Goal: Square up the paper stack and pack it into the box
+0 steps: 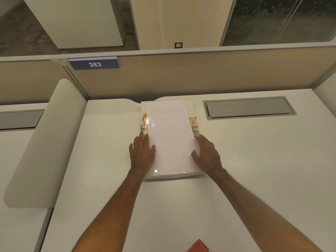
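Both hands lay flat with fingers spread at centre frame, the left hand against the left edge of the white paper stack and the right hand against its right edge. That stack sat in a floral-printed box on the white desk. A red object showed at the bottom edge.

The white paper stack covers nearly all of the floral box, just slivers peeking out beyond both hands' fingertips. Near the right forearm, a red object is chopped off by the bottom edge, so it can't be identified.
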`<action>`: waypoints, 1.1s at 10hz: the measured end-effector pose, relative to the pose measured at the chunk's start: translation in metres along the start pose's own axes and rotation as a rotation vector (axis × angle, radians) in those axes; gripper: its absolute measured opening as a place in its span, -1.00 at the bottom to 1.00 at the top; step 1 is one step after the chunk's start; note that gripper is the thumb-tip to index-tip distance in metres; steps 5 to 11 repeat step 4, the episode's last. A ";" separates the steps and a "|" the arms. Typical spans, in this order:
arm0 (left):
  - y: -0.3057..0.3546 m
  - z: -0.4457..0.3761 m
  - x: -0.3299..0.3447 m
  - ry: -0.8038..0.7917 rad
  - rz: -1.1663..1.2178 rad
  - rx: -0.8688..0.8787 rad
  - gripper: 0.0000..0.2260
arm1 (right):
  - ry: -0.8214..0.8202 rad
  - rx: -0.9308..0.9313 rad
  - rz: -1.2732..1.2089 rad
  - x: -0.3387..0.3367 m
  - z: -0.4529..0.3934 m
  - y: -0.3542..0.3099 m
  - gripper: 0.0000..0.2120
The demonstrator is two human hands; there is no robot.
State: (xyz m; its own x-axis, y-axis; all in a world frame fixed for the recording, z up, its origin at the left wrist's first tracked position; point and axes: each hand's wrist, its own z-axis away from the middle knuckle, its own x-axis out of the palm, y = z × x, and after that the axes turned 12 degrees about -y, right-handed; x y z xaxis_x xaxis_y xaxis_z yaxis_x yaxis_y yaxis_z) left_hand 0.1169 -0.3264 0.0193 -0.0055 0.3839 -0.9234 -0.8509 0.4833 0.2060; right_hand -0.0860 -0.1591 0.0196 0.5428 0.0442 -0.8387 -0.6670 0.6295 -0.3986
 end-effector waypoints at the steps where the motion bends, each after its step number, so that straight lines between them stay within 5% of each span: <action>1: 0.004 -0.001 -0.003 0.011 -0.032 0.057 -0.42 | 0.062 -0.015 0.032 0.002 0.000 0.001 -0.37; 4: -0.008 0.002 -0.009 0.162 -0.169 0.204 -0.31 | 0.191 -0.137 0.204 0.001 0.009 0.017 -0.25; 11: -0.008 0.002 -0.009 0.162 -0.169 0.204 -0.31 | 0.191 -0.137 0.204 0.001 0.009 0.017 -0.25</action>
